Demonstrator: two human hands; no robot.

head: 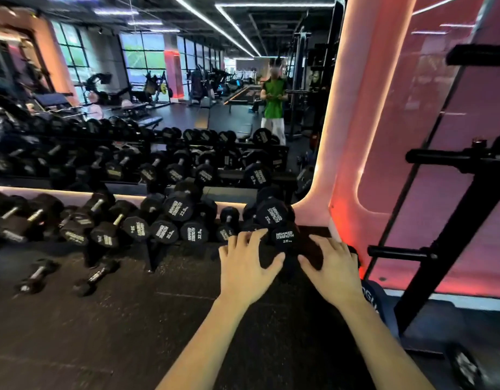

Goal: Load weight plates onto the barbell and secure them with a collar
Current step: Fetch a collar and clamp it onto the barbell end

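Observation:
My left hand (248, 266) and my right hand (333, 268) reach forward side by side with fingers spread, low in front of a stack of black dumbbells (274, 218). Neither hand plainly grips anything; the space between them is dark and unclear. A dark blue weight plate (376, 298) with white lettering leans just right of my right wrist, at the foot of a black plate rack (451, 237). Another dark plate (465, 367) lies at the bottom right, blurred. No barbell or collar is in view.
The rack's bare storage pegs (398, 253) (440, 157) stick out to the left. A long dumbbell rack (181, 209) runs along a wall mirror (158, 94). Two small dumbbells (37, 274) (98, 277) lie loose on the dark rubber floor. A person in green (274, 102) shows in the mirror.

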